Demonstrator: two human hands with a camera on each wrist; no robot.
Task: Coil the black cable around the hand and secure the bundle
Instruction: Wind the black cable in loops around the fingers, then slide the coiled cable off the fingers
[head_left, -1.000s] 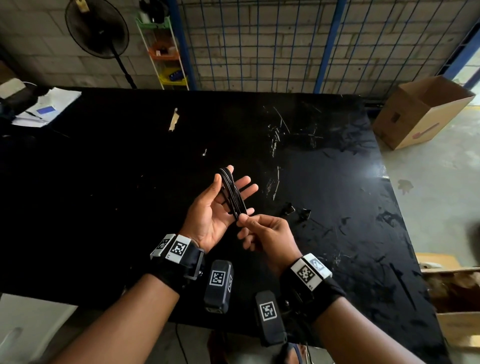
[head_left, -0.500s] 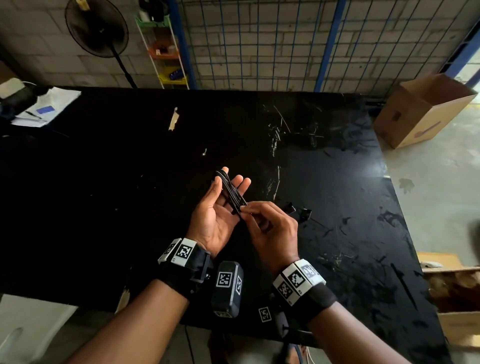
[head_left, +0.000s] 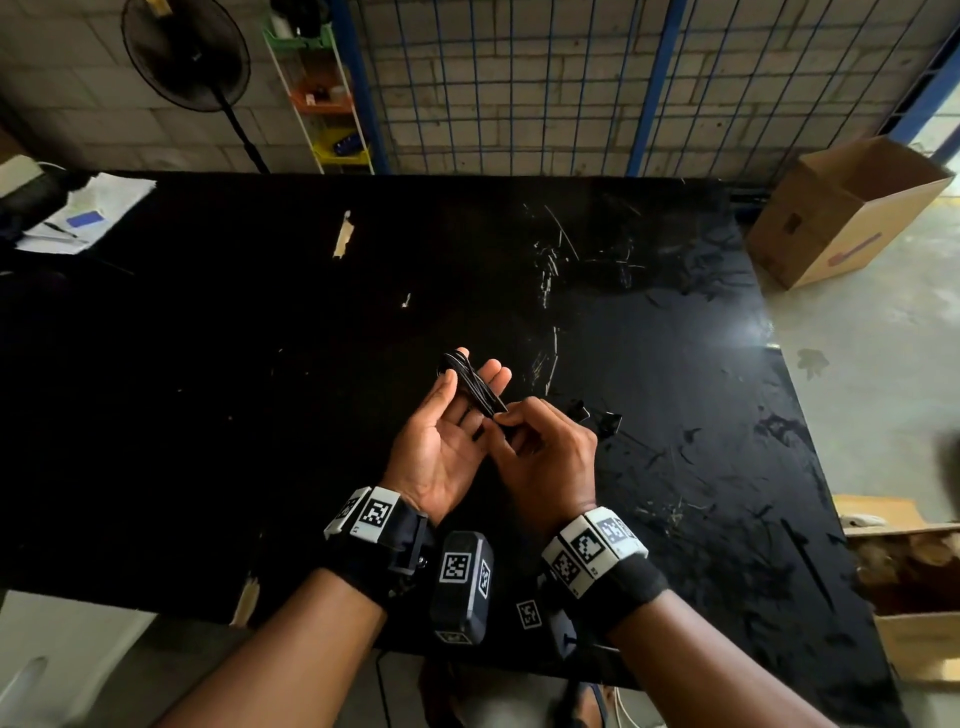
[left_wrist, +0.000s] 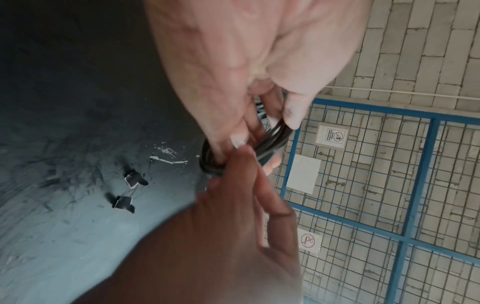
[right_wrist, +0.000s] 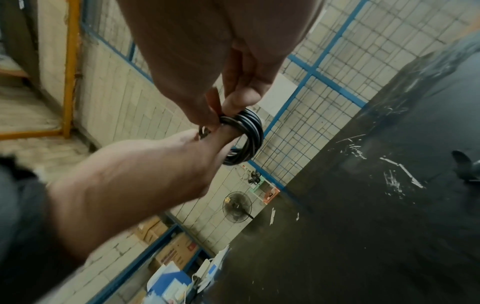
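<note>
The black cable (head_left: 470, 382) is coiled in several loops around the fingers of my left hand (head_left: 467, 395), which is held palm up above the black table (head_left: 260, 364). In the left wrist view the thumb (left_wrist: 294, 115) presses the coil (left_wrist: 272, 139) against the fingers. My right hand (head_left: 501, 418) is just right of the left palm and pinches a strand of the cable at the coil's near end. From the right wrist, the right hand (right_wrist: 223, 115) grips the cable between thumb and forefinger beside the coil (right_wrist: 250, 135). The cable's ends are hidden.
Two black binder clips (head_left: 579, 413) (head_left: 610, 423) lie on the table just right of my hands. Papers (head_left: 83, 213) sit at the far left corner. An open cardboard box (head_left: 847, 208) stands on the floor at the right, and a wire mesh fence (head_left: 519, 78) runs behind the table.
My right hand has moved up to the left palm and turned its back upward, still pinching the cable. The left fingers have drawn closer together around the coil.
</note>
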